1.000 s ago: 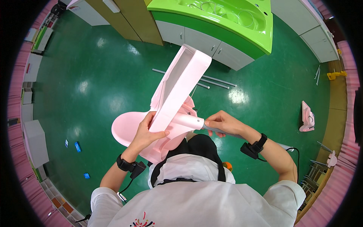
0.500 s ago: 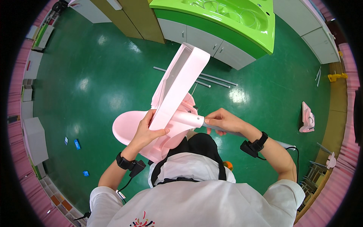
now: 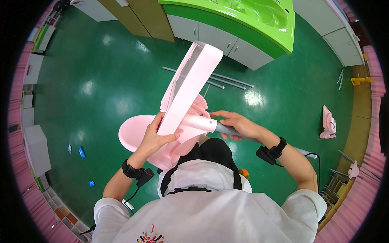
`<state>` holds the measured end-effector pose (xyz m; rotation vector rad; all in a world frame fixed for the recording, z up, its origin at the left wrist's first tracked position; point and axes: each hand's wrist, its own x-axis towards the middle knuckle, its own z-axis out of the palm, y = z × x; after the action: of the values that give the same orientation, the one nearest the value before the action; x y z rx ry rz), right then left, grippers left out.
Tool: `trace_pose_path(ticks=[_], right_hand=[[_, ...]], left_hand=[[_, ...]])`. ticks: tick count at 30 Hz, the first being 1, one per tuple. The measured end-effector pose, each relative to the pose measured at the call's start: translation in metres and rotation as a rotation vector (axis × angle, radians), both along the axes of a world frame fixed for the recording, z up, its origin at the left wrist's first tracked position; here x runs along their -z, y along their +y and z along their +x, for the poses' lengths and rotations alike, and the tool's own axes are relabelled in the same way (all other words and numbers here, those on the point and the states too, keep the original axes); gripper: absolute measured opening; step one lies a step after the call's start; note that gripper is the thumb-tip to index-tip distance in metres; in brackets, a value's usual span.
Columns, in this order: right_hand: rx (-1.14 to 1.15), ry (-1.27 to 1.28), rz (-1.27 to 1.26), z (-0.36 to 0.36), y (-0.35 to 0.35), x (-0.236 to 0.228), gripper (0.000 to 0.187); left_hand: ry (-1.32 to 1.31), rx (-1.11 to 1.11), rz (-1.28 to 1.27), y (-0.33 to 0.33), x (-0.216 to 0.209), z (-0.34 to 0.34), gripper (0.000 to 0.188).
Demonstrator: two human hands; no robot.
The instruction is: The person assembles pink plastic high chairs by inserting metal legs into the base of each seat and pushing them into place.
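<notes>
In front of my body is a pink plastic piece [image 3: 189, 87], tilted, with a long hollow arm, a rounded flap at its left and a tubular socket. My left hand [image 3: 156, 137] grips the lower end of the long arm, thumb across its face. A grey tube [image 3: 227, 129] sits at the socket's mouth, in line with it, and runs right under my forearm. My right hand [image 3: 242, 124] is around this tube, with fingertips showing below it. Its index finger stretches towards the pink piece; whether it touches is unclear. A small round hole shows near the socket's rim.
Several grey tubes [image 3: 231, 83] lie on the green floor [image 3: 109, 81] before a green sink unit [image 3: 227, 18]. Another pink part [image 3: 329, 123] rests at the right. Small blue packets [image 3: 82, 152] lie at the left. An orange object [image 3: 243, 173] is partly hidden beside my leg.
My right fingers have opened from a pinch at the socket's mouth, and the index finger now reaches forward past the tube. My left hand keeps its grip. The whole view has shifted slightly.
</notes>
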<state>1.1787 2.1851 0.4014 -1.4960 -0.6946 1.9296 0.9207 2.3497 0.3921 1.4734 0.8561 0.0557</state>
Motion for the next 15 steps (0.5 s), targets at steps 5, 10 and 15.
trace_pose_path(ticks=[5,10,15], right_hand=[[-0.042,-0.126,-0.092,0.000,0.011,-0.006,0.091],[-0.112,-0.270,-0.147,-0.007,0.025,0.005,0.099],[-0.119,-0.564,-0.012,-0.013,0.036,0.022,0.098]], left_hand=[[0.006,0.000,0.034,0.003,0.003,0.003,0.058],[0.067,-0.010,0.061,0.006,-0.004,0.004,0.058],[0.026,-0.046,-0.016,0.011,0.001,0.004,0.059]])
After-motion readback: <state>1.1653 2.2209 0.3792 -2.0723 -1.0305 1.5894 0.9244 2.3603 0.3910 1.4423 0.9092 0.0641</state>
